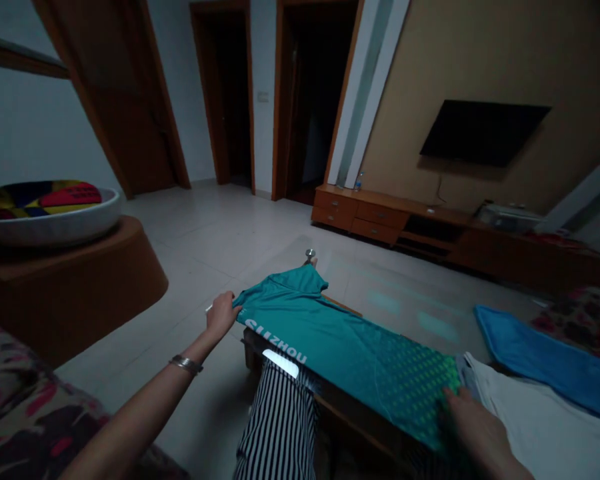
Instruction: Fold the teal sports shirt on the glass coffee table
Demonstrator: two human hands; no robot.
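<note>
A teal shirt (330, 333) with white "SUZHOU" lettering and a green dotted pattern at its right end lies folded lengthwise across a narrow table. My left hand (223, 312), with a silver bracelet on the wrist, is closed on the shirt's left end, below the sleeve. At the green end, my right hand (473, 420) touches the fabric; its fingers are smeared by motion, so their grip is unclear. Just right of that hand lies a white folded garment (545, 413). Beyond it is a blue cloth (545, 360).
Striped trouser legs (280, 420) are under the table's near edge. On the left, a white basin (55, 223) with colourful contents stands on a brown rounded stand (130, 260). Floral upholstery (35, 413) is at lower left. A TV cabinet (375, 217) runs along the far wall.
</note>
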